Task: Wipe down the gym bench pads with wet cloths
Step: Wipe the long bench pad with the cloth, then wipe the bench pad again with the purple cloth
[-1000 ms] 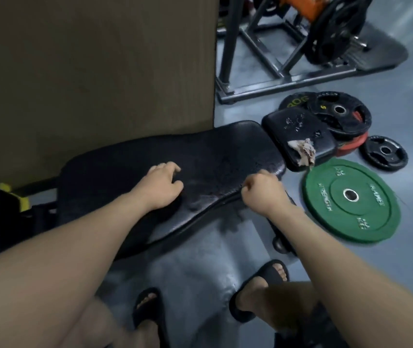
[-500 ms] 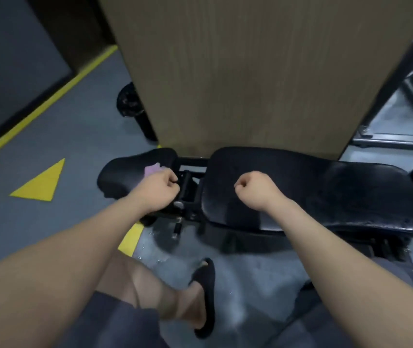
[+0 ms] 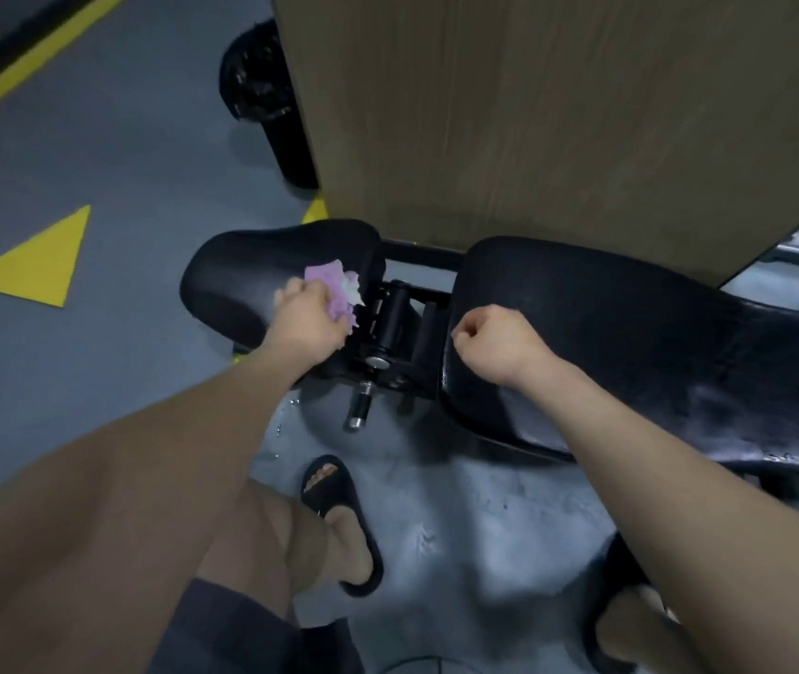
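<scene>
In the head view, the left hand [image 3: 307,328] grips a crumpled purple cloth [image 3: 331,287] and presses it on the right end of the small seat pad [image 3: 237,270], just beside the metal hinge [image 3: 395,323]. The right hand [image 3: 494,342] is curled into a fist over the near end of the long back pad [image 3: 630,342]; no cloth shows in it. The back pad looks wet, so the step in hand is probably the seat pad. The next move calls for sweeping the cloth leftward across it, clear of the hinge.
</scene>
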The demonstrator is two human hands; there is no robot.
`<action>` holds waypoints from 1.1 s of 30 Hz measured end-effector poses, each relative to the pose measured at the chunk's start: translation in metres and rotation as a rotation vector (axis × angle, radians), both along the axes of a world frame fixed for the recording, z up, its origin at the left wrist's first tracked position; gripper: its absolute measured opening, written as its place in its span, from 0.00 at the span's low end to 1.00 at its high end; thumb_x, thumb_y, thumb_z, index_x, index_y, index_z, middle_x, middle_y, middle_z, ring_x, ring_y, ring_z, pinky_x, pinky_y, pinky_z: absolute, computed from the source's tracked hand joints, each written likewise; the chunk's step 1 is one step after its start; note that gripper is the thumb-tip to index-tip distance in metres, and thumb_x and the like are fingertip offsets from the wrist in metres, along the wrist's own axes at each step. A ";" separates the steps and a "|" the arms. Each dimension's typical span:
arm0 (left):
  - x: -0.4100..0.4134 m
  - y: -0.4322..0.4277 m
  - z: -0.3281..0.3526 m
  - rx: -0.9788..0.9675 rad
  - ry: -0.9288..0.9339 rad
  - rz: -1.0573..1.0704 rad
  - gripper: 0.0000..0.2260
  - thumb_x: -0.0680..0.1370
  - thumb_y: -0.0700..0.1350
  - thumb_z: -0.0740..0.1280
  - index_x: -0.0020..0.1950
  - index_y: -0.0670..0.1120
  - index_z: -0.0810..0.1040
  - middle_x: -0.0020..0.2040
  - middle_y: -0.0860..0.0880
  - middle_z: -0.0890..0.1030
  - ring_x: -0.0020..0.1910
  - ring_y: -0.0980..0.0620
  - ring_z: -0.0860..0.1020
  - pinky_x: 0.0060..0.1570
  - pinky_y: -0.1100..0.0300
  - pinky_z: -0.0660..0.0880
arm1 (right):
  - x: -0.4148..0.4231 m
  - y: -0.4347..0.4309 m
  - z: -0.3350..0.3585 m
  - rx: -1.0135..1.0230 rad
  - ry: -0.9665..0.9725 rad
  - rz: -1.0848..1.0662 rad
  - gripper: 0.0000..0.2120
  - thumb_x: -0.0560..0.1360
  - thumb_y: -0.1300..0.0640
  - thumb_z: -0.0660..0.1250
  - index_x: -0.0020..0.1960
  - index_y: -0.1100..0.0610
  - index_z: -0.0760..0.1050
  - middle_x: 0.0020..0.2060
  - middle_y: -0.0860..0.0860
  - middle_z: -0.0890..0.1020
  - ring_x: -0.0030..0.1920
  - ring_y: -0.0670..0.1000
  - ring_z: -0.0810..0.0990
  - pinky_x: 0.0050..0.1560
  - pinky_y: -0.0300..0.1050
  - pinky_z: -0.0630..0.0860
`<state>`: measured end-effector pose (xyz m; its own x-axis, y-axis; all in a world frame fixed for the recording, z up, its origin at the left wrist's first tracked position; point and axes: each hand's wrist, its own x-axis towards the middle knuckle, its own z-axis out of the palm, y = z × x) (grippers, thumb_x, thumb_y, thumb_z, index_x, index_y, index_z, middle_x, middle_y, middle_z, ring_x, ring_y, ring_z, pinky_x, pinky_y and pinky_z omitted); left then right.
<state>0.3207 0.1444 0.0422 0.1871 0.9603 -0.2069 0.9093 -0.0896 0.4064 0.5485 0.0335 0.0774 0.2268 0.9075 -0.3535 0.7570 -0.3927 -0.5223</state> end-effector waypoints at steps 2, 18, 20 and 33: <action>0.004 0.015 -0.014 -0.012 0.036 -0.005 0.22 0.78 0.49 0.69 0.69 0.44 0.71 0.66 0.40 0.68 0.67 0.39 0.66 0.68 0.53 0.64 | -0.007 0.011 -0.008 -0.023 0.010 0.005 0.13 0.79 0.56 0.60 0.48 0.58 0.83 0.46 0.52 0.85 0.49 0.54 0.82 0.52 0.48 0.80; 0.034 -0.047 0.039 -0.355 -0.917 -0.086 0.05 0.83 0.39 0.66 0.51 0.46 0.82 0.44 0.52 0.85 0.40 0.61 0.80 0.42 0.64 0.79 | -0.015 0.003 -0.003 0.085 0.813 -0.473 0.21 0.81 0.37 0.60 0.57 0.53 0.78 0.43 0.51 0.83 0.42 0.52 0.82 0.45 0.48 0.81; 0.036 -0.053 0.037 -0.384 -0.941 -0.097 0.03 0.81 0.38 0.69 0.52 0.43 0.82 0.47 0.46 0.85 0.42 0.55 0.80 0.44 0.60 0.79 | -0.014 -0.003 0.000 0.108 0.993 -0.522 0.19 0.82 0.43 0.63 0.54 0.59 0.79 0.40 0.55 0.84 0.40 0.52 0.82 0.44 0.45 0.81; 0.100 -0.062 0.044 -0.767 -1.050 0.078 0.19 0.80 0.55 0.69 0.56 0.38 0.83 0.52 0.38 0.86 0.54 0.42 0.85 0.59 0.51 0.80 | 0.024 -0.034 0.008 0.430 0.923 -0.369 0.12 0.73 0.70 0.62 0.35 0.60 0.77 0.42 0.56 0.84 0.48 0.54 0.83 0.55 0.49 0.79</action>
<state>0.4210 0.0828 0.0859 0.5435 0.6787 -0.4939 0.1200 0.5196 0.8460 0.5723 -0.0009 0.0853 0.3206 0.9267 -0.1960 -0.1259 -0.1635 -0.9785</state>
